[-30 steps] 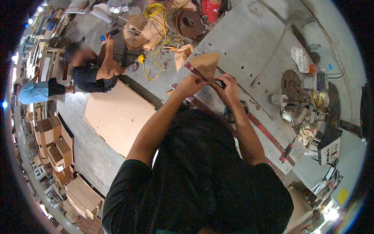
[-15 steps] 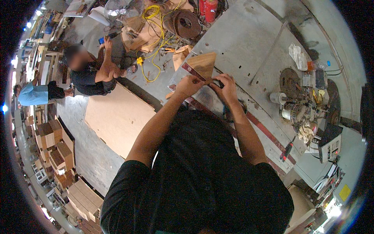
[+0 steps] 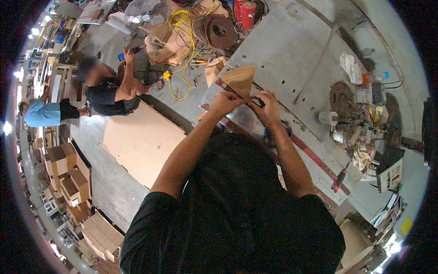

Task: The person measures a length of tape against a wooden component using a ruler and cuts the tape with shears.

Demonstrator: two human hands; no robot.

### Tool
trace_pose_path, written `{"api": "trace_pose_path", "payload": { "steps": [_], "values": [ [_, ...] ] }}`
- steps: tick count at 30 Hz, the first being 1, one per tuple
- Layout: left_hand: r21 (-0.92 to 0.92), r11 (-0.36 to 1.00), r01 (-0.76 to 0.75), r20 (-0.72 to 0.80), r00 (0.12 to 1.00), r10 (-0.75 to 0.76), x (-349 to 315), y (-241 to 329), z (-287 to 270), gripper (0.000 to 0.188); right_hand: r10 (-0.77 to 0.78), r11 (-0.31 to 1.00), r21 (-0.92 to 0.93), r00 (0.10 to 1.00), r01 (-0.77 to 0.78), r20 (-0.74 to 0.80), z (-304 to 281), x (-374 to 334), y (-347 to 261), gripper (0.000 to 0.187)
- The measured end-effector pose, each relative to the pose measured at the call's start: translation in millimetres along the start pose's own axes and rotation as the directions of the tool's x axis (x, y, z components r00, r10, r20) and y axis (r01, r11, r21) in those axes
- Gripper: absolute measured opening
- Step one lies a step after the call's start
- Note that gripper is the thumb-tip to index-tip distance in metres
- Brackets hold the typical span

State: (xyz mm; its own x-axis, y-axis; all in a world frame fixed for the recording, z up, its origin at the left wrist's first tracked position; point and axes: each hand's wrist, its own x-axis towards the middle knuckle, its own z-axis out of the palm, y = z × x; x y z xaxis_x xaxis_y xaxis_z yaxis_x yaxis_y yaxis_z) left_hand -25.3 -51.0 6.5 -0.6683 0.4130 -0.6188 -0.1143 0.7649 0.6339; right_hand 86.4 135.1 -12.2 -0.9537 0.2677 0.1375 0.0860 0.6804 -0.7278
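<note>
A brown wooden piece with angled sides (image 3: 239, 80) lies at the edge of the grey metal table (image 3: 278, 55), just beyond my hands. Against its near side is my left hand (image 3: 224, 104), fingers closed in a pinch; what they grip is hidden. Close by on the right, my right hand (image 3: 269, 109) is closed round a small black object (image 3: 259, 102), too small to name. The fingertips of both hands nearly meet at a thin, dark strip-like edge in front of the wood. A dark red strip (image 3: 310, 153) runs along the table's near edge.
A red-and-black tool (image 3: 339, 180) lies near the right edge. Beyond it stand a greasy machine part (image 3: 349, 132), white cloth (image 3: 350, 67) and a bottle (image 3: 376, 76). Yellow cable (image 3: 180, 20) and a fire extinguisher (image 3: 247, 16) are at the back. Left: a brown board (image 3: 141, 137), two people.
The view has shifted slightly, so the surroundings sit a little lower and further right. My right fingers have moved on the black object, which now shows more; both hands stay by the wood.
</note>
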Motion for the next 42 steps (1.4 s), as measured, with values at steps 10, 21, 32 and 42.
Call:
{"api": "trace_pose_path", "payload": {
  "steps": [10,21,32,42],
  "values": [
    [-0.116,0.993,-0.036,0.009,0.999,0.037,4.3,-5.6,5.2,0.052,0.014,1.000,-0.022,1.000,-0.014,-0.001,3.7,-2.4,8.1,0.036],
    [-0.122,0.984,-0.128,-0.024,0.992,0.126,8.8,-12.8,5.1,0.045,0.050,0.999,0.000,0.997,-0.050,0.059,-1.3,0.7,1.6,0.036],
    [-0.108,0.988,-0.114,-0.043,0.993,0.110,10.3,-15.7,6.6,0.039,0.012,1.000,0.009,1.000,-0.012,0.019,-2.8,-0.3,0.5,0.031],
    [-0.137,0.985,-0.107,-0.030,0.994,0.104,9.5,-15.5,5.1,0.040,-0.007,0.998,0.061,1.000,0.006,0.016,-3.4,1.2,-0.2,0.028]
  ]
}}
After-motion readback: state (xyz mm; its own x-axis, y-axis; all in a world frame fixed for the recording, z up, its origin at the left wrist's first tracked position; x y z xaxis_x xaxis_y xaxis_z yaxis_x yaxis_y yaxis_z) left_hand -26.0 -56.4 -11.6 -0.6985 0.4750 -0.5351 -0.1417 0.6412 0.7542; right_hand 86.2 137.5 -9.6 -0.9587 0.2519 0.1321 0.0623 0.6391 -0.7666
